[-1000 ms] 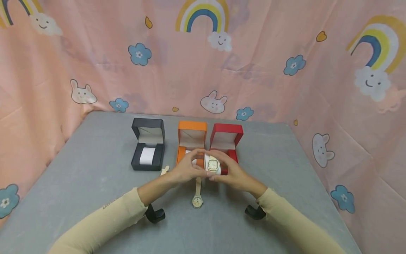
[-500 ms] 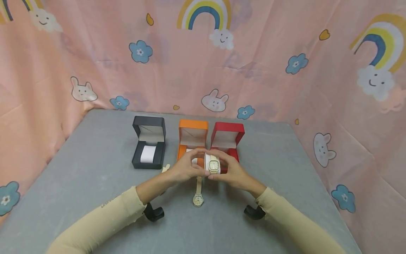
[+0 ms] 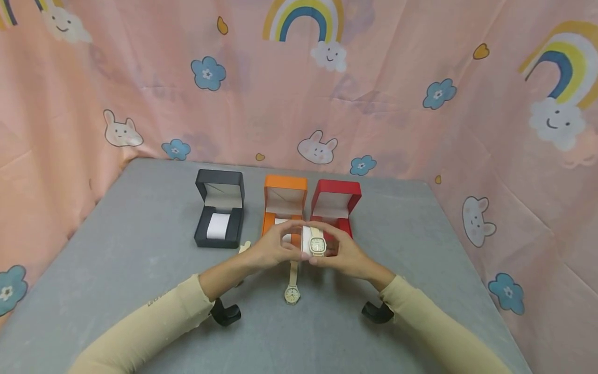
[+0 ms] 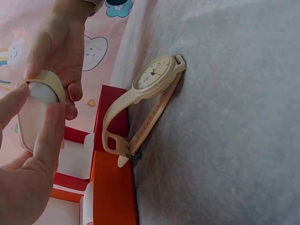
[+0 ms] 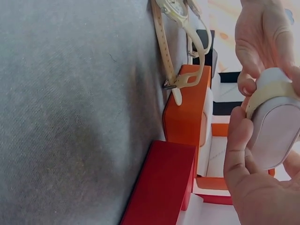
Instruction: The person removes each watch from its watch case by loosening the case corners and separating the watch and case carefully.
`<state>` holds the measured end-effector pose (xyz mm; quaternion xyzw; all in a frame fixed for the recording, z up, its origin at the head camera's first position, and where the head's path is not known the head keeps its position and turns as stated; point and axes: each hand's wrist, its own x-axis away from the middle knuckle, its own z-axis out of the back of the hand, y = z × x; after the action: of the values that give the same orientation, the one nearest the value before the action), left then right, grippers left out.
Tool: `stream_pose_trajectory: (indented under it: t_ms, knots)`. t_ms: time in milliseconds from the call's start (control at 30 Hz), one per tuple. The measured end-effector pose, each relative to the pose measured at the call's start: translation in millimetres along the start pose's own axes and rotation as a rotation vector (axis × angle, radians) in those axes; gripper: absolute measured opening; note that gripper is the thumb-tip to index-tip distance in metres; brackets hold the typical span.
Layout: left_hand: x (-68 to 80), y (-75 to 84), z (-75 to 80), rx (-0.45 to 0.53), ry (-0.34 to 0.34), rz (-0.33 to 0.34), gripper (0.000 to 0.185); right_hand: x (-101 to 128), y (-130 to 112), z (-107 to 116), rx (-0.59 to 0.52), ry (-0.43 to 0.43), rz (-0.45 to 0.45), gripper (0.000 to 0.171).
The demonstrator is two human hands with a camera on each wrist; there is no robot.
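Both hands hold a white cushion between them, just above the table in front of the orange and red boxes. A cream watch with a square face is wrapped round it. My left hand pinches the cushion's left end; in the left wrist view its thumb and finger press the cushion. My right hand grips the right end, and in the right wrist view its fingers curl round the cushion and the strap. A second cream watch with a round face lies flat on the table below the hands.
Three open watch boxes stand in a row: black with a white cushion inside, orange and red. A cream strap end shows beside my left wrist. The grey table is bordered by a pink curtain.
The cushion with the square watch has turned a little between the hands, so the face looks narrower. Both hands stay in the same place.
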<state>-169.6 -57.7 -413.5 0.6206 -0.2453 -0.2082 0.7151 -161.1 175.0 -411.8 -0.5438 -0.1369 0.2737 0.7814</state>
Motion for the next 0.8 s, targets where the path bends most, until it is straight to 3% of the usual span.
stream_pose_trajectory:
  t_ms: [433, 800]
  knots:
    - [-0.4, 1.4, -0.7, 0.0, -0.014, -0.049, 0.07, 2.3, -0.7, 4.4, -0.019, -0.003, -0.018, 0.07]
    - [-1.4, 2.5, -2.9, -0.003, 0.015, -0.034, 0.068, 6.9, 2.4, 6.2, -0.083, 0.019, 0.011, 0.071]
